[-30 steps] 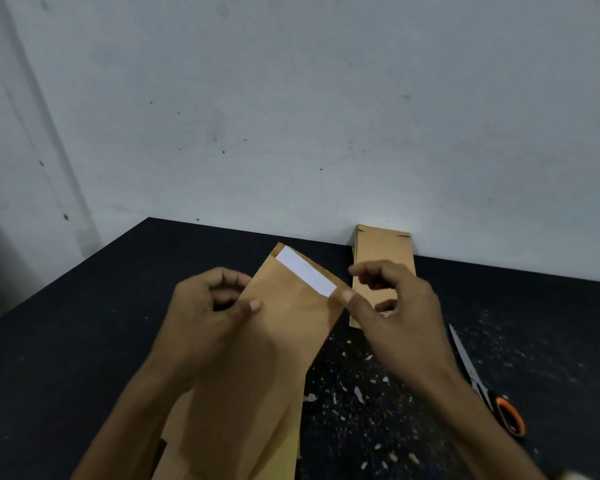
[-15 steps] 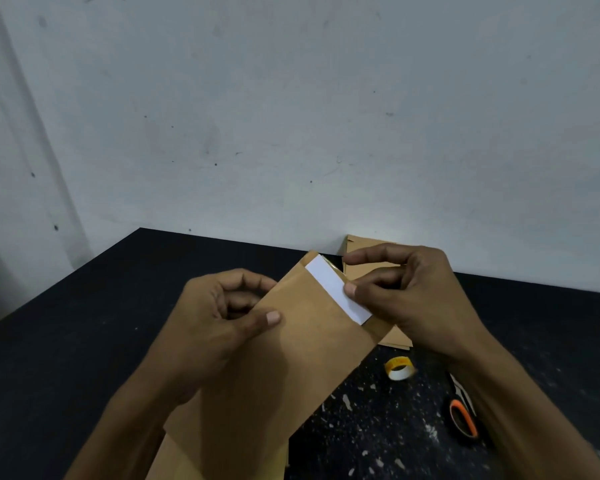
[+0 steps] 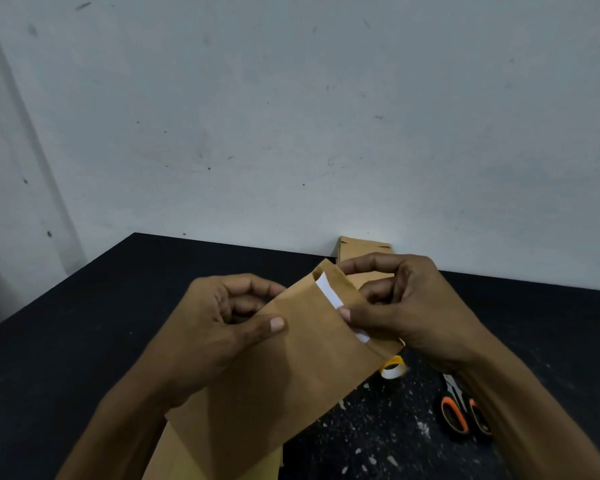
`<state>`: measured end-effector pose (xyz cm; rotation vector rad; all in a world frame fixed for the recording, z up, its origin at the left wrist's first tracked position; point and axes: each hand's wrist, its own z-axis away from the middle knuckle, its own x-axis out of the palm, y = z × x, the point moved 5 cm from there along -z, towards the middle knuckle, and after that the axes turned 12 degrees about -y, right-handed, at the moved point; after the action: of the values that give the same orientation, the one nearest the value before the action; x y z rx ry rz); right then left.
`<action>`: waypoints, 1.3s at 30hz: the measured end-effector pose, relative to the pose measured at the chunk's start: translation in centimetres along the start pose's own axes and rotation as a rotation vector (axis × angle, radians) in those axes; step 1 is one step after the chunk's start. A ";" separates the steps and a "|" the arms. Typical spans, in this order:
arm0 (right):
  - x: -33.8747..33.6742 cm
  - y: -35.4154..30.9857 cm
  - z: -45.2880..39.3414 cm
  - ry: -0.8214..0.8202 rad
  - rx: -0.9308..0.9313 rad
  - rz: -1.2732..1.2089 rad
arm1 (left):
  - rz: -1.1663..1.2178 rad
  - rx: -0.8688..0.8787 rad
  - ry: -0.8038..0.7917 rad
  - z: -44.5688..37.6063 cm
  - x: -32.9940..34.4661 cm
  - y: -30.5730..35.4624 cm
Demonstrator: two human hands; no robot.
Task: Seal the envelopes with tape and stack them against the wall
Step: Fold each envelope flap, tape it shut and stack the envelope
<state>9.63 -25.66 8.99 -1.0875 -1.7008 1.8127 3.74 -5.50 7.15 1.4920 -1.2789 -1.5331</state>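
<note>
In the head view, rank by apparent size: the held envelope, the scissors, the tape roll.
1. held envelope, by far the largest, though nearest the camera.
2. scissors, partly hidden behind the right arm.
3. tape roll, smallest, partly hidden by the envelope.

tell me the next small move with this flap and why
Probably press the flap flat with the right hand: it is half folded over the white strip, part of which still shows, while the left hand holds the envelope.

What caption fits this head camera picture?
Both hands, left and right, fold the envelope flap over white tape.
</note>
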 end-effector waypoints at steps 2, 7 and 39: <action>0.0 0.1 0.0 0.010 0.013 -0.035 | -0.020 -0.009 -0.003 -0.1 0.1 -0.1; 0.3 0.5 -0.2 -0.081 0.081 0.026 | -0.060 -0.039 -0.029 -0.3 0.3 -0.2; 0.4 3.7 0.7 0.256 -0.079 0.120 | -0.116 0.103 0.101 -0.2 0.2 0.7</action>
<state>9.57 -26.42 5.26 -1.4160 -1.5954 1.6044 3.75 -5.91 7.75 1.7142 -1.2481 -1.4629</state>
